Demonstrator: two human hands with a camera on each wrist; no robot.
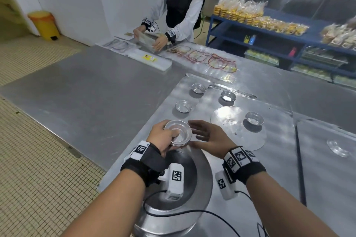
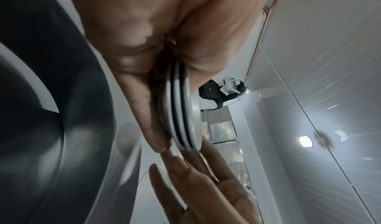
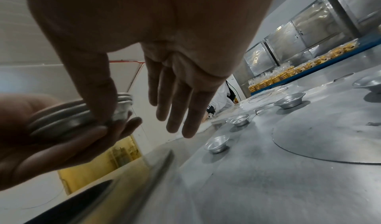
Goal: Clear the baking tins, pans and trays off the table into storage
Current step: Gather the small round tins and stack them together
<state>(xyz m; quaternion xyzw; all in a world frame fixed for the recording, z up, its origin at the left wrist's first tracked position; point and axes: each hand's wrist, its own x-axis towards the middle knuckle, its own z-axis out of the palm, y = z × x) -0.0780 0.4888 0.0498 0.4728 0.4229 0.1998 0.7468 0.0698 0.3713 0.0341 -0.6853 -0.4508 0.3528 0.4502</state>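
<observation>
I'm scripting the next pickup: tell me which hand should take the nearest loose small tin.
Right. The right hand is open and holds nothing, and lies nearest the loose tin. The left hand already grips the stack of tins, so it is probably best left holding that.

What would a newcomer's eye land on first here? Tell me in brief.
First, the stack of small tins gripped in the left hand above a big round pan at the near table edge, with the right hand open beside it. Next, four loose tins scattered on the steel table beyond. Across it, another person handles clear packaging.
</observation>
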